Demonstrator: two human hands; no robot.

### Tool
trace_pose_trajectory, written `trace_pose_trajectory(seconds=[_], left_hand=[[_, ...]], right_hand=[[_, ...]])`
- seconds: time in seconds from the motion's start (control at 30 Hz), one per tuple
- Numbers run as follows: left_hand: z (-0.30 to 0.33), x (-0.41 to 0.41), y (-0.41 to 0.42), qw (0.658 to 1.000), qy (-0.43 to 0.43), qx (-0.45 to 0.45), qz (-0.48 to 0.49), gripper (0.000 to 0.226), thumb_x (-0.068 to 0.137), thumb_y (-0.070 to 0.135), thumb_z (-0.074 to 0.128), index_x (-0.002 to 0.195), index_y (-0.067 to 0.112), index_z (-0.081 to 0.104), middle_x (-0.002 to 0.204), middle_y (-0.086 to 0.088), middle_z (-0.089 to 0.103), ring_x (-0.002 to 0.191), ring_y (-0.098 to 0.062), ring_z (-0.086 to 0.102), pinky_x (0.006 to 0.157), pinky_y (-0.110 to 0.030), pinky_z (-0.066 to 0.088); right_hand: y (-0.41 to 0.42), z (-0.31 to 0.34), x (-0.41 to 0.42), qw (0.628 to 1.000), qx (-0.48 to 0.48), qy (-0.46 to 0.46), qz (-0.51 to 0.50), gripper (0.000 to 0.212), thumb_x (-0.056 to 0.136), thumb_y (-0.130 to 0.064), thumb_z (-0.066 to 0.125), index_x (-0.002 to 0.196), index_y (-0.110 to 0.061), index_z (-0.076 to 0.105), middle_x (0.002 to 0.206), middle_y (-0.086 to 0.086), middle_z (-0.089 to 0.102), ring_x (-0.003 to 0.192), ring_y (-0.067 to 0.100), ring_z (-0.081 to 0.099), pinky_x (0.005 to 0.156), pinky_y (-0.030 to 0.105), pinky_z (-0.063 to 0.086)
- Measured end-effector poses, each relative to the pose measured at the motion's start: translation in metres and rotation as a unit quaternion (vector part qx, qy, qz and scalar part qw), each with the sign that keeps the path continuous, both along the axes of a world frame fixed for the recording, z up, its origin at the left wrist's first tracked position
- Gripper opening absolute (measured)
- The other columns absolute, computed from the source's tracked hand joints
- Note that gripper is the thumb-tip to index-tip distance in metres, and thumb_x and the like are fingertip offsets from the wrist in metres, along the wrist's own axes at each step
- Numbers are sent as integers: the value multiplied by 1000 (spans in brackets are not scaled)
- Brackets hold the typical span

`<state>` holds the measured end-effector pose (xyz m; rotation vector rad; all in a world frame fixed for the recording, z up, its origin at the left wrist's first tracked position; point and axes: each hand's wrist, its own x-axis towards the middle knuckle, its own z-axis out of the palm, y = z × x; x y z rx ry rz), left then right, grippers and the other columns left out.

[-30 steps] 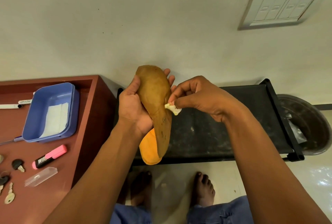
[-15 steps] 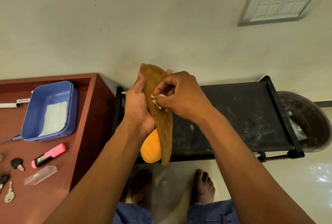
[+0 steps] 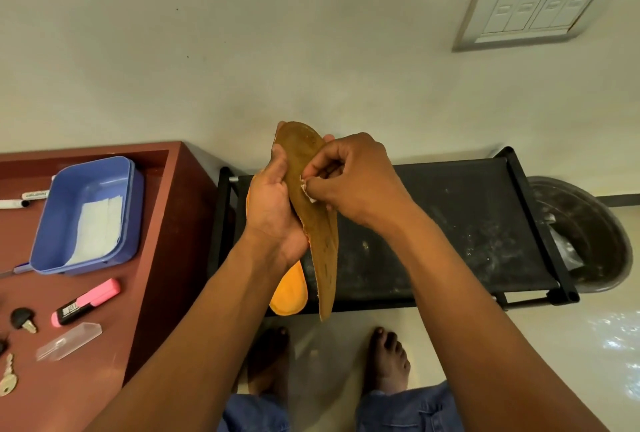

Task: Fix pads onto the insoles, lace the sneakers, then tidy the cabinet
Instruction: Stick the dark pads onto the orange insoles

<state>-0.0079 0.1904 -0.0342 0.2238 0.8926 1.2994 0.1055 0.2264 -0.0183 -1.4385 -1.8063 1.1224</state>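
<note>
Above the black rack (image 3: pixel 450 224), left hand (image 3: pixel 273 210) gripping worn brown insole (image 3: pixel 320 234), right hand (image 3: pixel 353 179) pinching white pad (image 3: pixel 308 191)

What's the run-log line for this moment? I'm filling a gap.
step: fixing pad | left hand: grips brown insole | right hand: pinches white pad against insole | lacing: not started

Soft, even room light, a little dim.

Bright glare is shining on the floor (image 3: pixel 620 334) at the right. A dark shadow is lying under the shelf (image 3: pixel 433 224) by the feet. The edges are bending, so the switch plate (image 3: pixel 535 6) is looking slanted. The hands are looking sharp.
</note>
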Motion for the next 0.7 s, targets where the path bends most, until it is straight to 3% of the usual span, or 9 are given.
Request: trace_pose_trajectory(seconds=[0.1,0.2,0.3,0.37,0.43,0.53,0.63,0.7], left_hand=[[3,10,-5,1000,5,0,-24,65,108,57,30,133,8,65,131,-18,69,127,-33,64,116,-48,42],[4,13,-7,1000,11,3,-29,64,108,56,30,133,8,65,131,-18,69,127,-32,64,113,-47,45],[3,4,-3,1000,17,0,-9,66,109,56,27,133,8,65,128,-17,71,122,-32,67,107,-46,51],[0,-2,0,1000,16,-1,0,70,108,58,25,139,7,62,133,-18,68,127,-35,63,115,-49,42],[-3,-6,3,1000,24,-5,9,72,108,59,24,141,8,61,135,-19,66,131,-37,60,120,-52,33],[-1,0,2,1000,19,-6,15,68,108,58,27,133,9,66,128,-18,71,123,-34,66,114,-49,45],[6,16,-7,1000,28,-1,-14,61,109,54,30,128,10,68,126,-16,72,121,-31,67,108,-44,49],[7,26,-13,998,41,6,-44,55,110,50,31,128,14,68,124,-13,74,117,-27,70,102,-41,55]], right_hand=[[1,-8,-3,993,76,-31,-84,4,83,-18,78,84,-22,78,83,-10,72,74,4,67,72,17,56],[3,-9,-1,990,91,-53,-92,4,86,-20,76,89,-22,78,88,-8,73,77,5,67,75,20,58],[3,1,3,1000,6,-7,-22,4,85,-13,80,84,-17,79,84,-6,74,65,7,68,65,24,59],[1,6,4,997,-64,26,39,5,84,-8,82,83,-13,79,85,-5,75,58,9,70,60,23,58],[-2,5,0,996,-67,23,54,6,83,-9,83,83,-13,79,78,-5,75,57,9,70,63,22,58],[-5,-2,-8,1000,18,-1,-14,9,84,-13,80,79,-20,77,74,-8,73,64,3,68,74,24,60],[-1,-8,-8,988,117,-22,-102,7,85,-17,74,83,-22,77,81,-10,72,74,3,66,73,21,58],[4,-11,-3,973,167,-23,-155,5,87,-18,72,85,-20,77,81,-8,72,75,6,66,73,28,60]])
